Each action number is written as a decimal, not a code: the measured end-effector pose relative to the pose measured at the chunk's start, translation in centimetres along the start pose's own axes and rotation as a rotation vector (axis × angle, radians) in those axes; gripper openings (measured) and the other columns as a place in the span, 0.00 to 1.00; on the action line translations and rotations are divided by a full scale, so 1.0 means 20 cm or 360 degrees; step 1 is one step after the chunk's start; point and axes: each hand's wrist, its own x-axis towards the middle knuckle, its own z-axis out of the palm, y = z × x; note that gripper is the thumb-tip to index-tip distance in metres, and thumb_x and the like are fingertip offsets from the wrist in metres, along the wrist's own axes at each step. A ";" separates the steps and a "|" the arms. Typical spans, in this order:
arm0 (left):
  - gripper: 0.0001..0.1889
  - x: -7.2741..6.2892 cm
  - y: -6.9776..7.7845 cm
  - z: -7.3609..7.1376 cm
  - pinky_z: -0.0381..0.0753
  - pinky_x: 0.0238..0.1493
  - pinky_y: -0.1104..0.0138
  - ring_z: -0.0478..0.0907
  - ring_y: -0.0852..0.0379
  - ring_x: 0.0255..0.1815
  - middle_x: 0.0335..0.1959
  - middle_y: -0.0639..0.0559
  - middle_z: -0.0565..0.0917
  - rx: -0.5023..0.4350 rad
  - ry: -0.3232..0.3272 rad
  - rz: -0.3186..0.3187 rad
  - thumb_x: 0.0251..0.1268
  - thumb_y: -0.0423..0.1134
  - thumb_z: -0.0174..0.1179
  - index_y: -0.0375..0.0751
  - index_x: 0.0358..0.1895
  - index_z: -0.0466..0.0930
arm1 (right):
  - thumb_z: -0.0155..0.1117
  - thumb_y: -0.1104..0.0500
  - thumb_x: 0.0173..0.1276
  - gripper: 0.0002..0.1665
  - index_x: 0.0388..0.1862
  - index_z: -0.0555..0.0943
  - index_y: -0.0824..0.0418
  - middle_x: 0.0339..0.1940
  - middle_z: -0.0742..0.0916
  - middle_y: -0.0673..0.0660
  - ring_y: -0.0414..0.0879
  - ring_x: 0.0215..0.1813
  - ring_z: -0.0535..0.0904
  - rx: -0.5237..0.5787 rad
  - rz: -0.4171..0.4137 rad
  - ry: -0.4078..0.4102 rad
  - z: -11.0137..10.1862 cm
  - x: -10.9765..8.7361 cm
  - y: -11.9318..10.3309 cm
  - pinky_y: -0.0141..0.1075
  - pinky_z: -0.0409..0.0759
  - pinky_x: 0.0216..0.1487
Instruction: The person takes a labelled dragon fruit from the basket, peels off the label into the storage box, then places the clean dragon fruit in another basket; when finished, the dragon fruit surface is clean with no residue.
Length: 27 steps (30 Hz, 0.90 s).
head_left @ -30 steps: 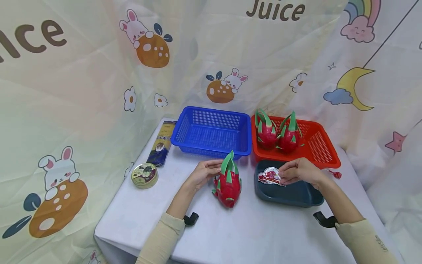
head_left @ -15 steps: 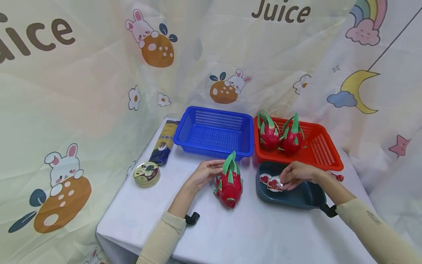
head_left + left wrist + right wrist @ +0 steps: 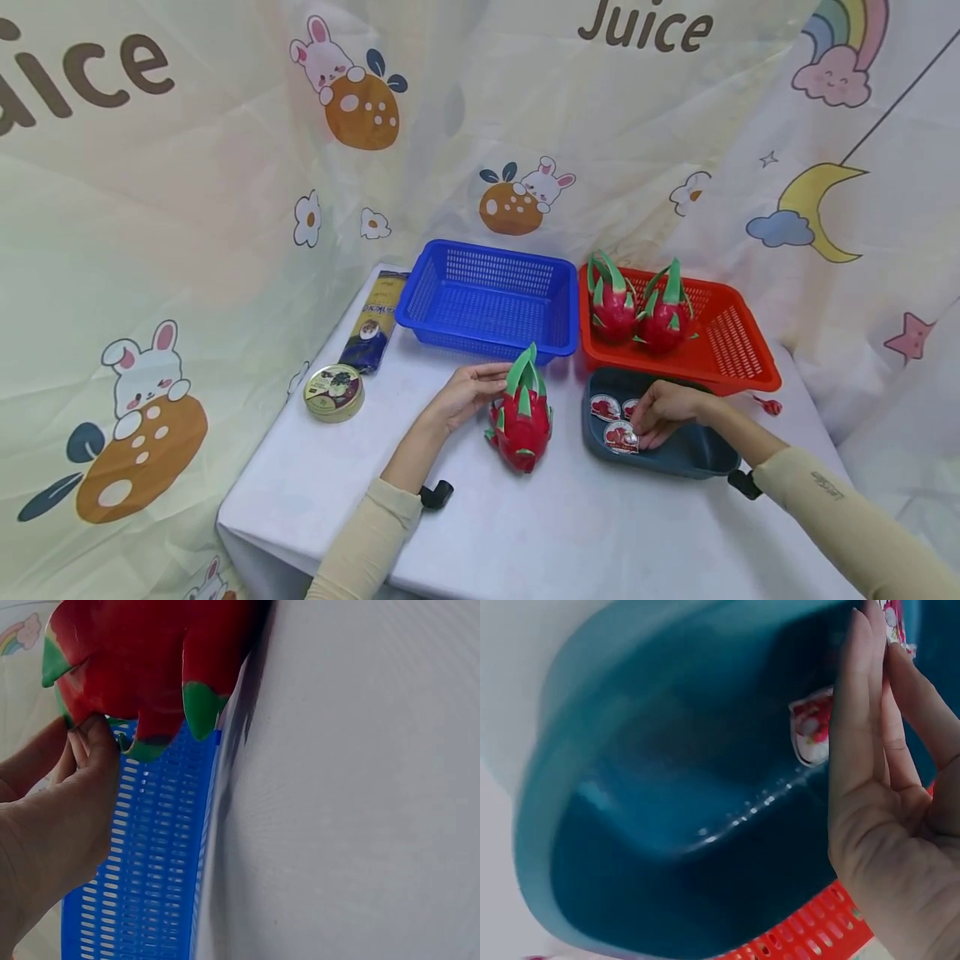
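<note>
On the table lies a red dragon fruit [image 3: 521, 433] with green leaf tips. My left hand [image 3: 467, 397] pinches it by its upper left side, thumb and fingertips at a green-tipped scale [image 3: 64, 712] in the left wrist view. Over a dark blue tray [image 3: 667, 468], my right hand [image 3: 667, 410] pinches a small red-and-white sticker [image 3: 621, 437] between thumb and fingers. Two similar stickers show in the tray, one at the left [image 3: 604, 407] and another partly hidden behind the fingers. The right wrist view shows a sticker [image 3: 812, 727] lying past the fingertips.
Behind stands a blue basket [image 3: 487, 337], beside a red basket [image 3: 738, 367] holding two dragon fruits [image 3: 666, 321]. At the left are a blue-and-yellow packet [image 3: 372, 321] and a round tin [image 3: 333, 393]. A wrapped red lollipop [image 3: 768, 406] lies right of the tray.
My right hand has gone down into the tray with the sticker, and a further sticker now shows behind its fingers. The left hand stays on the dragon fruit. The head view shifted slightly.
</note>
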 end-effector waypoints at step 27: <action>0.23 0.01 0.00 -0.01 0.85 0.60 0.62 0.86 0.57 0.53 0.59 0.42 0.86 -0.0044 -0.0011 -0.0012 0.71 0.22 0.58 0.24 0.68 0.75 | 0.64 0.60 0.78 0.23 0.63 0.79 0.76 0.51 0.89 0.70 0.67 0.52 0.88 0.0023 -0.0406 0.0190 0.08 -0.02 -0.39 0.57 0.85 0.55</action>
